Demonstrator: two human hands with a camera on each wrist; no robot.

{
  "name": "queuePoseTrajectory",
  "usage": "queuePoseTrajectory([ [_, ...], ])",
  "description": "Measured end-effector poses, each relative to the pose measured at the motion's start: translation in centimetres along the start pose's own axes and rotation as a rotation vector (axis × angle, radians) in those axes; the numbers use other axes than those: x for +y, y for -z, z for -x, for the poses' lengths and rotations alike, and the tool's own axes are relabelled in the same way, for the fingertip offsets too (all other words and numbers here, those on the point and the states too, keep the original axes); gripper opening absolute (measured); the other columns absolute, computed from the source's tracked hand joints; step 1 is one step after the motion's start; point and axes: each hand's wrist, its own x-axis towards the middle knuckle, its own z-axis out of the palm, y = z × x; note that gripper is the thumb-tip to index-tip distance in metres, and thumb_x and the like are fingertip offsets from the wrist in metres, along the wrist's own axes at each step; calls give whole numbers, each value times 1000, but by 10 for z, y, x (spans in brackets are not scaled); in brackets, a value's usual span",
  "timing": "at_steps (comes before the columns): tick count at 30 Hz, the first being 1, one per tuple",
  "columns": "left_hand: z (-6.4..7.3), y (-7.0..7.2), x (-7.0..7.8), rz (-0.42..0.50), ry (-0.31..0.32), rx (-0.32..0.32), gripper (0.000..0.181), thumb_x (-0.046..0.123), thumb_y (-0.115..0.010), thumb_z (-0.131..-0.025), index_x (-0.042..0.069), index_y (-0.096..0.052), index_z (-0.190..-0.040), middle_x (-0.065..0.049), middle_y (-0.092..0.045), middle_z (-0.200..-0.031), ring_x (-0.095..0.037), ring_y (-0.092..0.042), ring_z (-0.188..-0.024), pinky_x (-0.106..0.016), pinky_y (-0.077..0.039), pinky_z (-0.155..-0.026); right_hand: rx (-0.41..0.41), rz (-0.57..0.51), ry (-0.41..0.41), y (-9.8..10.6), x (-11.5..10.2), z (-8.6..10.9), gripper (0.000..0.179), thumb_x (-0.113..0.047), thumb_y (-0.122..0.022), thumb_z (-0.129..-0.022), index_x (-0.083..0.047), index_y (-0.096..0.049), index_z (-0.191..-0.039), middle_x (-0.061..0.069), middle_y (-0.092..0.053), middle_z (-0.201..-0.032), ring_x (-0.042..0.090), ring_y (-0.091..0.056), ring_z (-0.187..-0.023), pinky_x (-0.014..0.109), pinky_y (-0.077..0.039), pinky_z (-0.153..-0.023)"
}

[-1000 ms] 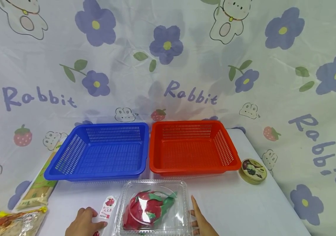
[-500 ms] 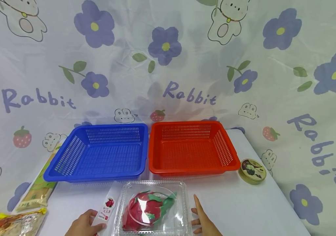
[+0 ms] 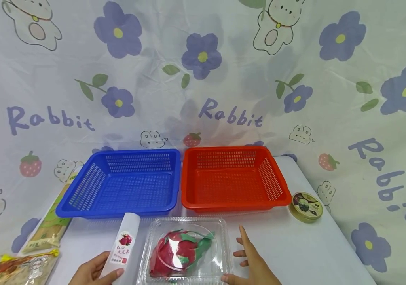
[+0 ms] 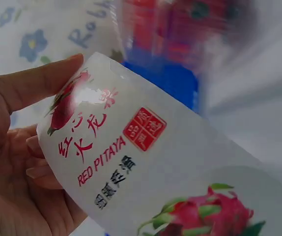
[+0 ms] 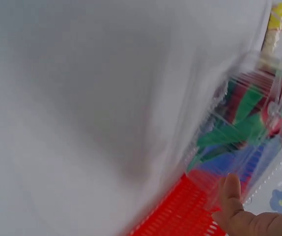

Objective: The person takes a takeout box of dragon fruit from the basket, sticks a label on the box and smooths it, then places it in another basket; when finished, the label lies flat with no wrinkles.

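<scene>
My left hand [image 3: 96,271] pinches a white label strip [image 3: 126,237] printed with a red dragon fruit and red characters. In the left wrist view the words RED PITAYA show on this curved strip [image 4: 180,147], held at one end. To its right stands a clear plastic clamshell box [image 3: 221,245] with a red dragon fruit [image 3: 178,253] with green tips inside; its lid looks closed. My right hand [image 3: 253,265] is at the box's right side, fingers spread, thumb by the front right corner. Whether the thumb touches the box, I cannot tell.
A blue basket [image 3: 135,190] and a red basket [image 3: 235,186] stand side by side at the back. A round gold tin [image 3: 305,207] sits right of the red one. On the left lie a green package [image 3: 48,225] and a yellow-edged bag [image 3: 28,267].
The left hand has lifted the label strip off the table and tilted it up. The right hand has shifted slightly right, its thumb now showing by the box's front corner. The box stays put.
</scene>
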Motion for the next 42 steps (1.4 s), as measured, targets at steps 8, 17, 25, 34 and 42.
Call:
queuePoseTrajectory([
  [8,29,-16,48,80,-171,-125,80,24,-74,-90,-16,-30,-144,-23,-66,-121,-22,-70,-88,-34,-59,-70,42,54,49,7,-21,3,128,-50,-84,-73,-27,6,-160,23,-28,-157,35,-53,-118,56,-53,-88],
  [17,41,-51,93,168,-372,-327,67,16,-67,-94,-10,-34,-145,-21,-66,-121,-18,-68,-85,-31,-57,-68,45,95,317,8,-51,11,106,-44,-77,-83,-45,-2,-157,4,-36,-155,25,-53,-124,42,-54,-93],
  [25,41,-87,113,269,-447,-420,59,14,-67,-93,-10,-41,-141,-24,-68,-111,-15,-67,-75,-30,-58,-63,-93,93,532,-4,-67,14,81,-35,-67,-94,-35,-20,-159,-4,-45,-150,11,-54,-120,32,-51,-96],
  [34,39,-112,116,339,-559,-485,48,10,-66,-94,-7,-49,-135,-20,-71,-105,-11,-68,-73,-31,-58,-61,-157,102,489,-10,-75,17,66,-39,-57,-99,-41,-25,-156,-2,-44,-147,17,-52,-120,44,-55,-90],
  [42,38,-114,112,380,-540,-529,47,10,-64,-95,-14,-49,-132,-13,-73,-102,-8,-67,-70,-26,-57,-62,-170,89,542,-8,-69,16,57,-34,-52,-102,-36,-32,-155,3,-43,-148,19,-52,-119,39,-56,-88],
])
